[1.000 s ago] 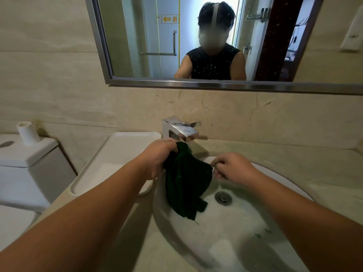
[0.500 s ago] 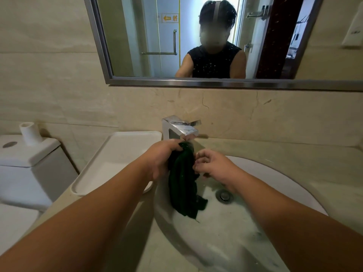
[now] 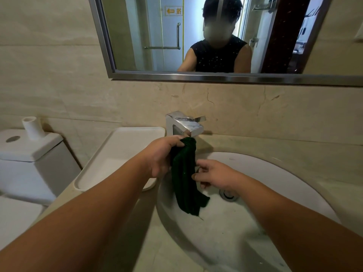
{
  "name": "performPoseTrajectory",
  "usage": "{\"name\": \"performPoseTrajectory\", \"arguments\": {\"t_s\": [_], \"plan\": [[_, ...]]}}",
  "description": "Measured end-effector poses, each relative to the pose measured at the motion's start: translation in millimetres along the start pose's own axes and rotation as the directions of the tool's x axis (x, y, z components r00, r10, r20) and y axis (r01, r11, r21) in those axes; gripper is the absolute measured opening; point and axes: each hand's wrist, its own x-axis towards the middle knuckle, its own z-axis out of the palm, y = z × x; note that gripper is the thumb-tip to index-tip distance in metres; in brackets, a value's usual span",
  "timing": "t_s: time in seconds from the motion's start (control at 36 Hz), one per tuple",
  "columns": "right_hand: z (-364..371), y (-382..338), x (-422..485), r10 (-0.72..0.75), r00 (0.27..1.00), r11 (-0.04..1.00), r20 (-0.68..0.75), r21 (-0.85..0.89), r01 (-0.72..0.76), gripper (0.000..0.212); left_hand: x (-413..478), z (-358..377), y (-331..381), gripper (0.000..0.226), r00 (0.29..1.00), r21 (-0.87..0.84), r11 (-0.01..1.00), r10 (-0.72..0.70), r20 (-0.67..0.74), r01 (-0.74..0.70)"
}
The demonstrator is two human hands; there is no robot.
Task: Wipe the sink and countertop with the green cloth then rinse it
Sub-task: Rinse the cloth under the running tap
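A: Where is the green cloth point(image 3: 184, 179)?

B: It hangs in a bunched strip over the left side of the sink point(image 3: 265, 173), its top just under the spout of the chrome faucet point(image 3: 184, 124) and its lower end loose above the basin, left of the drain point(image 3: 228, 194).

A: Who holds it?

B: The left hand point(image 3: 161, 156). Its fingers point(image 3: 175, 138) are curled tight round the cloth's top.

A: And the right hand point(image 3: 214, 175)?

B: It is lower and nearer, at the cloth's right edge. Its fingers are loosely bent and the tips touch the fabric; I cannot tell whether they pinch it.

A: Anything else on the table point(image 3: 284, 148)?

B: A white tray point(image 3: 121, 150) lies left of the sink, just beside the left hand. Further left stands a toilet tank point(image 3: 29, 154).
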Motion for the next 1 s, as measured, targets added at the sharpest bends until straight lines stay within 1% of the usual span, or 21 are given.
{"name": "performPoseTrajectory", "arguments": {"t_s": [0.06, 0.11, 0.17, 0.19, 0.28, 0.36, 0.44, 0.5, 0.61, 0.69, 0.81, 0.89, 0.92, 1.0], "plan": [[-4, -5, -5, 0.039, 0.999, 0.997, 0.037, -0.068, -0.037, 0.023, 0, -1, 0, 0.033, 1.0, 0.025, 1.0, 0.008, -0.005, -0.008], [-13, -6, -10, 0.069, 0.997, 0.982, 0.017, -0.176, -0.065, 0.02, 2, -3, -1, 0.032, 1.0, 0.05, 0.999, 0.015, -0.015, -0.014], [-29, -6, -13, 0.059, 0.996, 0.954, -0.064, -0.291, -0.075, 0.02, 4, -4, -2, 0.032, 0.999, 0.064, 0.997, 0.033, -0.04, -0.03], [-38, -7, -14, 0.047, 0.993, 0.945, -0.106, -0.319, -0.079, 0.021, 6, -5, -2, 0.032, 0.997, 0.076, 0.996, 0.048, -0.062, -0.043], [-61, -16, -22, 0.012, 0.98, 0.939, -0.199, -0.333, -0.079, 0.023, 11, -5, -2, 0.03, 0.986, 0.155, 0.983, 0.119, -0.115, -0.101], [-79, -26, -32, -0.009, 0.966, 0.955, -0.257, -0.29, -0.069, 0.025, 12, -2, 0, 0.027, 0.98, 0.232, 0.965, 0.155, -0.122, -0.124], [-88, -32, -40, 0.006, 0.968, 0.995, -0.249, -0.094, -0.031, 0.015, 11, -1, 2, 0.022, 0.979, 0.309, 0.942, 0.173, -0.105, -0.133], [-91, -36, -49, 0.018, 0.968, 1.0, -0.25, 0.02, -0.013, 0.011, 7, 2, 2, 0.019, 0.977, 0.363, 0.922, 0.185, -0.104, -0.136], [-90, -44, -64, 0.004, 0.95, 0.999, -0.313, 0.041, 0.009, 0.016, 1, 9, -1, 0.019, 0.975, 0.416, 0.901, 0.186, -0.119, -0.121], [-86, -49, -75, -0.005, 0.927, 0.999, -0.375, 0.03, 0.017, 0.013, -2, 15, -4, 0.018, 0.981, 0.386, 0.918, 0.151, -0.121, -0.093], [-76, -54, -83, -0.005, 0.868, 1.0, -0.497, -0.014, -0.003, 0.011, -11, 31, -1, 0.021, 0.995, 0.346, 0.938, 0.061, -0.079, -0.03], [-66, -62, -88, 0.011, 0.84, 1.0, -0.542, -0.003, -0.015, 0.012, -19, 51, 3, 0.023, 0.998, 0.293, 0.956, 0.043, -0.053, -0.026], [-61, -66, -91, 0.016, 0.841, 1.0, -0.541, 0.016, -0.009, 0.012, -21, 59, 4, 0.026, 0.999, 0.256, 0.966, 0.034, -0.02, -0.028], [-51, -79, -100, 0.027, 0.867, 0.992, -0.497, 0.12, 0.038, 0.015, -28, 79, 9, 0.031, 0.989, 0.166, 0.984, 0.044, 0.143, -0.068]]}}
